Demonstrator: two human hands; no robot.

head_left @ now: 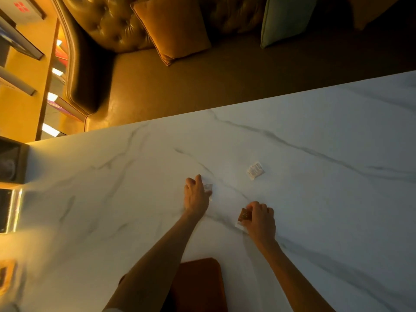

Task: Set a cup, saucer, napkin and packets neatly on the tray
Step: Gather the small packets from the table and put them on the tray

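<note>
On the white marble table, my left hand lies over a small pale packet, its fingers curled onto it. My right hand pinches a small brown packet, with a white packet edge showing under it. Another white packet lies loose on the table farther out to the right. A corner of a brown wooden tray shows at the near edge between my forearms. No cup, saucer or napkin is in view.
Beyond the table's far edge runs a tufted leather bench with an orange cushion and a green cushion. Dark objects sit at the table's left end.
</note>
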